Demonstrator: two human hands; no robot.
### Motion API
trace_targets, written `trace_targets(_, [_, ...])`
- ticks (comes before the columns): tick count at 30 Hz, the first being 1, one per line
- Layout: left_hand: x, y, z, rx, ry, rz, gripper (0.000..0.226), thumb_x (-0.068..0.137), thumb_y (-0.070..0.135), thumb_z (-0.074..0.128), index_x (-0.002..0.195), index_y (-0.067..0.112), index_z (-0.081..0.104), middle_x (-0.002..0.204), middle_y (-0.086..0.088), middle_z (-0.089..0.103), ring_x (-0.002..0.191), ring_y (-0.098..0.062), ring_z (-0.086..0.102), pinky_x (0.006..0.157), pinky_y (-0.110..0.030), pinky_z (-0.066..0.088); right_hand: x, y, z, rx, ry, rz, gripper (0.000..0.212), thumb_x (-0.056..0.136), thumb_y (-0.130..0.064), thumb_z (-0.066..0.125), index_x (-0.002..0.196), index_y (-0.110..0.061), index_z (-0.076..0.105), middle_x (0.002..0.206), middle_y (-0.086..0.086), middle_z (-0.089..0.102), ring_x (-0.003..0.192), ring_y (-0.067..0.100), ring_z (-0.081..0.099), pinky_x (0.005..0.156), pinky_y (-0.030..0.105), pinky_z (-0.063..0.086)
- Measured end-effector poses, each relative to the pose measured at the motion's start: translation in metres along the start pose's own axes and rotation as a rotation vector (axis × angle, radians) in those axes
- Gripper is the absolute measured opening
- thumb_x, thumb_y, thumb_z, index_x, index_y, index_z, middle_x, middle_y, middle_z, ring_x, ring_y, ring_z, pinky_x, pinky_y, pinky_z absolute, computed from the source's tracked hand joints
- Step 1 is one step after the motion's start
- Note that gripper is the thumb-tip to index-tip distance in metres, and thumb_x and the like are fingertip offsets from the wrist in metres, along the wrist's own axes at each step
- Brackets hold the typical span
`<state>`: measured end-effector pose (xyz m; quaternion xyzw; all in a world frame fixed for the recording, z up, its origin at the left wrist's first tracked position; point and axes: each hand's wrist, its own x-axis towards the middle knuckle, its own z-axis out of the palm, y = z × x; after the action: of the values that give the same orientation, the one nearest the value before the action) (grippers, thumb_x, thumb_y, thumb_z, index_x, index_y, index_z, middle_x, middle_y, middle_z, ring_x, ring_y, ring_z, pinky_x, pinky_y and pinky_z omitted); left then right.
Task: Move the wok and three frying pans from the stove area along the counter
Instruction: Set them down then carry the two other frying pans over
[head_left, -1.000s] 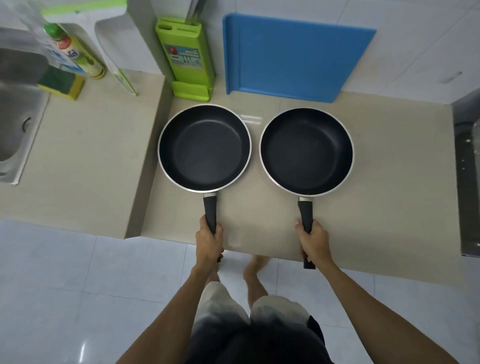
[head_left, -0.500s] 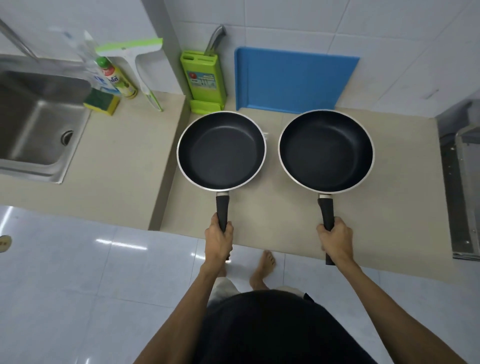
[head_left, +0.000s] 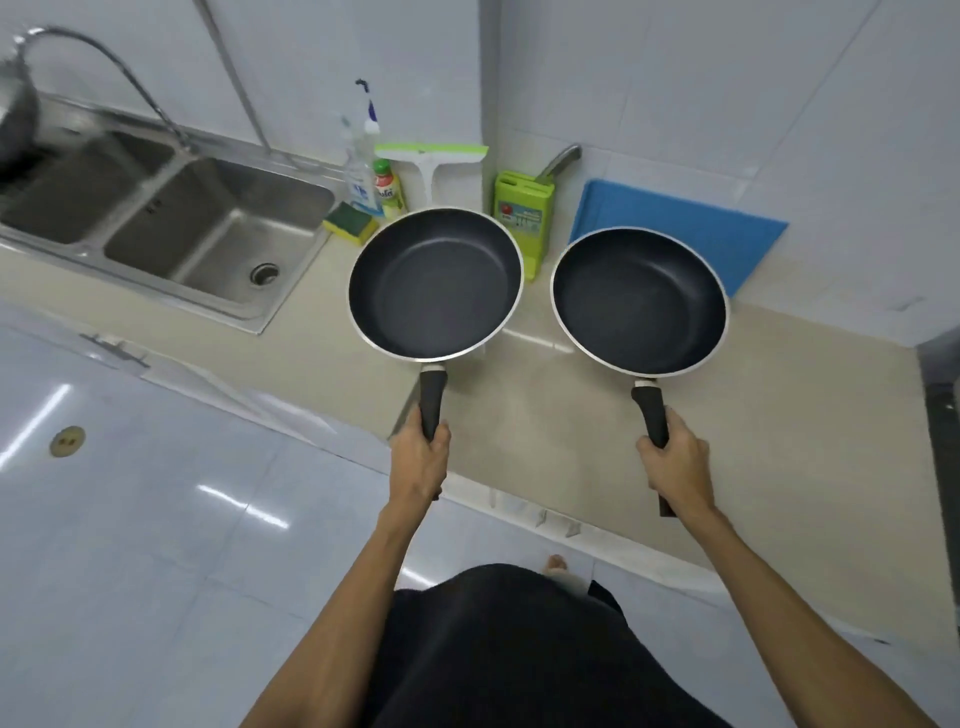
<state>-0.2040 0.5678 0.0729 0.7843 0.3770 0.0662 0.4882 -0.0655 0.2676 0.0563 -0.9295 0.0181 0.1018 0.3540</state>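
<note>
The head camera looks down at a pale beige stone surface. The green plastic knife block stands at the back by the white tiled wall, and everything else is told from it.

The left hand is wrapped tight around the black handle of a round black frying pan with a silver rim. This pan sits just in front of the knife block and a bit to its left. Its rim covers the bottom left corner of the block. I cannot tell if the pan touches the surface or is held above it.

The right hand is wrapped tight around the black handle of a second round black frying pan with a silver rim. This pan is in front of the knife block and to its right. The two pans are side by side with a small gap between them.

A flat blue cutting board leans on the wall just right of the knife block, behind the second pan. A yellow and green sponge lies to the left of the block. A shiny steel sink with two bowls is farther left.
</note>
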Motion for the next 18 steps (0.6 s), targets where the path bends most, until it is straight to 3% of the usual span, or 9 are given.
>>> trace_targets(4, [0.012,-0.036,-0.086,0.033,0.072,0.007,0.012,0.096,0.028,0.051,0.092,0.016,0.050,0.073,-0.015,0.054,0.049,-0.023,0.048,0.030,-0.028,0.044,-0.016,-0.068,0.047,0.014,-0.027,-0.105,0.042,0.087,-0.013,0.060,0.129,-0.016,0.058,0.080,0.017,0.063,0.064,0.038,0.063,0.059,0.045,0.060])
trace_targets(7, [0.021,-0.068,-0.158,0.027,0.110,-0.037,0.010,0.094,0.028,0.050,0.089,0.019,0.049,0.067,-0.009,0.052,0.044,-0.022,0.046,0.031,-0.030,0.046,-0.034,-0.121,0.088,0.020,-0.045,-0.164,0.039,0.086,-0.014,0.059,0.125,-0.017,0.059,0.073,0.014,0.062,0.053,0.032,0.063,0.048,0.036,0.057])
trace_targets(10, [0.032,-0.100,-0.225,0.038,0.132,-0.087,0.011,0.092,0.027,0.049,0.089,0.016,0.050,0.067,-0.008,0.050,0.045,-0.022,0.044,0.033,-0.028,0.044,-0.051,-0.174,0.131,0.010,-0.075,-0.239,0.038,0.086,-0.014,0.058,0.124,-0.020,0.060,0.073,0.015,0.062,0.059,0.037,0.064,0.054,0.041,0.058])
trace_targets(14, [0.040,-0.138,-0.295,0.031,0.166,-0.129,0.009,0.092,0.023,0.049,0.089,0.015,0.049,0.067,-0.007,0.048,0.044,-0.021,0.041,0.034,-0.025,0.040,-0.075,-0.241,0.187,0.001,-0.131,-0.336,0.024,0.085,-0.012,0.056,0.109,-0.014,0.061,0.074,0.020,0.062,0.058,0.040,0.062,0.048,0.040,0.056])
trace_targets(18, [0.043,-0.170,-0.347,-0.016,0.229,-0.170,0.006,0.092,0.024,0.049,0.088,0.020,0.049,0.067,-0.006,0.049,0.042,-0.019,0.043,0.034,-0.025,0.040,-0.091,-0.298,0.235,-0.045,-0.203,-0.406,0.027,0.083,-0.012,0.058,0.110,-0.014,0.062,0.076,0.018,0.064,0.069,0.042,0.063,0.062,0.047,0.057])
